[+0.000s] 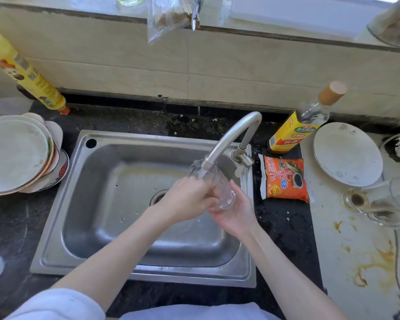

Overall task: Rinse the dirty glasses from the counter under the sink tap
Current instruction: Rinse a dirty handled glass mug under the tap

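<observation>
Head view, over the sink. Left hand (pixel 189 199) and right hand (pixel 234 211) meet beneath the tap spout (pixel 219 148), both wrapped around one clear glass (pixel 214 185). Glass lies tilted, mouth toward the spout, base toward the right palm. Left fingers curl over its side; right fingers cup it from below. Water at the spout mouth is hard to make out. Steel sink basin (pixel 116 204) below, drain (pixel 158 197) just left of the hands. Right counter: more dirty glasses (pixel 379 204) with brown residue, near a white plate (pixel 348 153); orange sauce packet (pixel 284 179) and yellow-labelled bottle (pixel 296 128) beside the tap. Left counter: stacked plates (pixel 21 155), yellow bottle (pixel 26 70) leaning on the wall.
</observation>
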The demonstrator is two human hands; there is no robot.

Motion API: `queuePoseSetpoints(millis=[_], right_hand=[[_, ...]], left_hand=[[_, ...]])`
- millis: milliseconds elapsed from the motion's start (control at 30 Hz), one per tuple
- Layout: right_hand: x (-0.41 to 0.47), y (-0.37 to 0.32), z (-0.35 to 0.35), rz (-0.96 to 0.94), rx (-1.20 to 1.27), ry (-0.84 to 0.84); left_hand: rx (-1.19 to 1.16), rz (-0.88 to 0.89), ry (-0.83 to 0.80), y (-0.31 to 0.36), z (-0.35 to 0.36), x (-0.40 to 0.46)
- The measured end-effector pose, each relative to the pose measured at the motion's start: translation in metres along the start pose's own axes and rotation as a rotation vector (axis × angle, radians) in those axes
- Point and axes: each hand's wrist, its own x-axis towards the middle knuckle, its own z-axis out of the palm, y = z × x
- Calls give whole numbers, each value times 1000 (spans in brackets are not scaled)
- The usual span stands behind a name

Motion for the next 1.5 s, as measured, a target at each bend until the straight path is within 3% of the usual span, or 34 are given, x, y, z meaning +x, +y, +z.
queuePoseSetpoints(millis=[200,300,433,533,667,900,1033,1133,1233,1300,1367,1500], right_hand=[[13,3,-8,151,-298,78],[13,1,-5,128,-168,28],[8,-3,-4,84,25,37],[13,-2,-13,164,-180,82],[18,0,-17,231,-442,144],[18,0,-9,148,-398,136],[15,0,-5,119,-236,147],[16,1,-4,94,-143,152],[17,-1,-7,50,-133,160],[16,-2,-7,1,-192,116],[15,1,-10,-41,-251,85],[14,1,-14,-110,-350,42]], left_hand=[[485,288,-199,10,-4,-3],[448,211,-149,11,-11,-1],[209,30,-49,12,-14,2],[392,172,-168,18,-5,1],[387,233,-422,16,-4,-7],[533,114,-384,30,11,-13],[344,86,-220,14,2,-8],[70,1,-96,4,6,-8],[-443,-210,21,9,16,-9],[-914,-361,-14,11,16,-8],[-1226,-456,-40,10,13,-5],[-1330,-477,15,9,12,-7]])
